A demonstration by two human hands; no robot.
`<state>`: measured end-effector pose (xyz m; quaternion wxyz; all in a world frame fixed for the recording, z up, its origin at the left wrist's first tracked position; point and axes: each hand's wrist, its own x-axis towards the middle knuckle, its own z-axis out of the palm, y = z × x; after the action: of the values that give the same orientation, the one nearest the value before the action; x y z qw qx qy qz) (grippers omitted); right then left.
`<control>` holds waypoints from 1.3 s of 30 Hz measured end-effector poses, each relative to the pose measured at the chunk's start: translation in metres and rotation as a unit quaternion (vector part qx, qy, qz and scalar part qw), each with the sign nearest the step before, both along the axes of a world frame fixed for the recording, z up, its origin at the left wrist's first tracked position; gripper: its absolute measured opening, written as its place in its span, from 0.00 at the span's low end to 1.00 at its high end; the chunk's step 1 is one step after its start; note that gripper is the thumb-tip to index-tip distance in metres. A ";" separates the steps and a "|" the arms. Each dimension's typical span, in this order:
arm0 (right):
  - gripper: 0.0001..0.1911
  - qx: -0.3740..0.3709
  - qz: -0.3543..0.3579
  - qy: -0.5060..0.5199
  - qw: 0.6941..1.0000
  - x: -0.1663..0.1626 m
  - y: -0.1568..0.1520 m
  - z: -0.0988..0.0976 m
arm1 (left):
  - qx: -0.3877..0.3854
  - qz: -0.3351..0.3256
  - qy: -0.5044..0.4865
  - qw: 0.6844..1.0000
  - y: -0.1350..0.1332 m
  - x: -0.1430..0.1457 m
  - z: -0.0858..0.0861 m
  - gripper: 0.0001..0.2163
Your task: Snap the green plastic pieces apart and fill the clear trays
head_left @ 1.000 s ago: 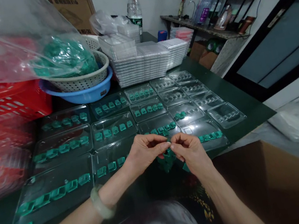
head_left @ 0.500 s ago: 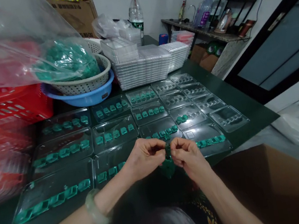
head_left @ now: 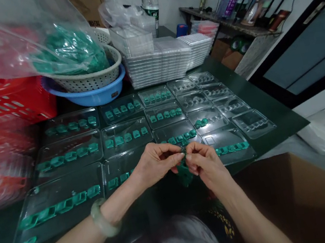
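My left hand (head_left: 157,164), a pale bangle (head_left: 102,219) on its wrist, is closed in a pinch. Thumb and fingertips of my right hand (head_left: 203,159) press together right beside it. Between the two hands is a translucent green plastic piece (head_left: 185,176), hanging below the fingertips; its exact shape is mostly hidden. Just beyond, a clear tray (head_left: 169,131) holds a row of green pieces (head_left: 181,138). To the right of my right hand lies another clear tray (head_left: 231,138) with green pieces in its slots.
Several clear trays cover the dark green table (head_left: 289,120). Stacked trays (head_left: 159,65) stand behind, beside a blue basin (head_left: 97,94), a bag of green pieces (head_left: 71,49) and a red basket (head_left: 4,101). A cardboard box (head_left: 289,195) sits at lower right.
The view has tilted and shifted slightly, so the trays appear a little higher and further right. My hands stay together on the green piece, with the fingertips slightly shifted.
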<state>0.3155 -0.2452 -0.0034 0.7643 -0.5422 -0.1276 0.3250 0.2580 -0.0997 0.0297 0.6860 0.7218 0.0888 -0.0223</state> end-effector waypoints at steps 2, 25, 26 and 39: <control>0.06 0.018 0.017 0.027 0.999 0.000 -0.001 0.000 | -0.002 -0.011 -0.001 1.000 0.002 0.000 -0.002 0.07; 0.05 -0.186 -0.107 -0.302 0.929 -0.005 0.012 0.005 | 0.393 0.070 -0.274 0.875 -0.011 -0.004 -0.011 0.08; 0.05 -0.186 -0.114 -0.308 0.926 -0.006 0.012 0.006 | 0.395 0.083 -0.271 0.874 -0.012 -0.002 -0.011 0.08; 0.06 -0.168 -0.079 -0.231 0.955 -0.003 0.009 0.013 | 0.059 -0.007 0.027 0.998 0.012 0.004 0.013 0.11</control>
<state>0.3126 -0.2366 0.0095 0.6346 -0.7317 -0.2013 0.1460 0.2618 -0.0873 0.0427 0.6395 0.7607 0.1034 -0.0409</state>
